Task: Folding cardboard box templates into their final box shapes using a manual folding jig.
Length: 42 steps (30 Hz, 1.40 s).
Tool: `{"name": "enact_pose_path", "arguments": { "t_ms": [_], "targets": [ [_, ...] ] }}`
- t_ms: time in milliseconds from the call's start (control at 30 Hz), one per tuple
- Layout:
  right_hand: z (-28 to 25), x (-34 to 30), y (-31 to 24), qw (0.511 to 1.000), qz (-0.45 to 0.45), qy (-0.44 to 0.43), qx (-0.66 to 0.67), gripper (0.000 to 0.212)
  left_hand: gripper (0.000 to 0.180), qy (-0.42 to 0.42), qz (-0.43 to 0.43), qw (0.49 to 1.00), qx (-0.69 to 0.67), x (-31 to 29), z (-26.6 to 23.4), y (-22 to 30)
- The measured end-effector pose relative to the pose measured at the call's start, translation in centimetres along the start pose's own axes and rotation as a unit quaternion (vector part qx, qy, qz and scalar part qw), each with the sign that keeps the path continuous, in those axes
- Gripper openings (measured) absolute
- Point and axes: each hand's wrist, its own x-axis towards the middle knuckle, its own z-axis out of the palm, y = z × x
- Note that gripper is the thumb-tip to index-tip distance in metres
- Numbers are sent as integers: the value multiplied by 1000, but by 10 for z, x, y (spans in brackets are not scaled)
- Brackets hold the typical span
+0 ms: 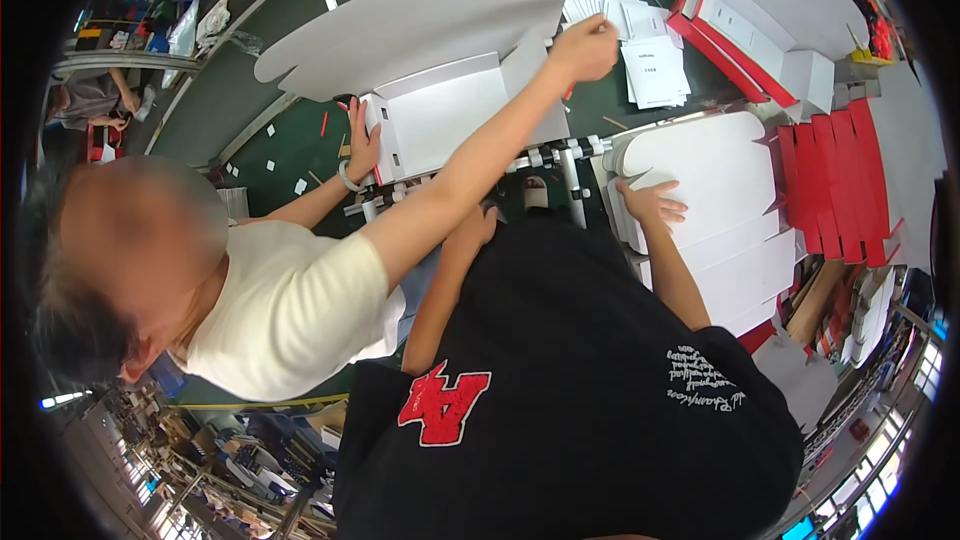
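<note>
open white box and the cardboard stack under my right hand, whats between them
In the head view, a pipe frame and green tabletop lie between the open white box and the cardboard stack.

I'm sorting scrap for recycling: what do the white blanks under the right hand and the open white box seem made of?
White blanks: probably cardboard, matte and smooth, with straight creases and cut edges.
Open white box: likely cardboard too, matte inside, judging by folded walls.
</note>
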Motion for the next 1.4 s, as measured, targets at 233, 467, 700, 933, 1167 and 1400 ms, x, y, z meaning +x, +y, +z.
{"name": "enact_pose_path", "arguments": {
  "t_ms": [233,467,700,933,1167,1400],
  "targets": [
    [2,0,-5,1000,-1,2,-1,139,60,142,74,986,36,0,21,6],
    [0,-1,-3,1000,-7,17,14,138,68,223,196,951,83,22,44,17],
    [1,2,0,1000,-3,18,16,140,74,172,210,960,72,5,57,14],
    [-8,-10,0,998,-33,-46,25,137,77,219,173,947,160,18,63,17],
    [-9,-10,3,998,-36,-41,38,138,78,209,212,946,126,11,62,12],
    [-4,-4,-4,1000,-13,-18,18,138,72,306,199,921,137,22,50,33]
  ]
}}
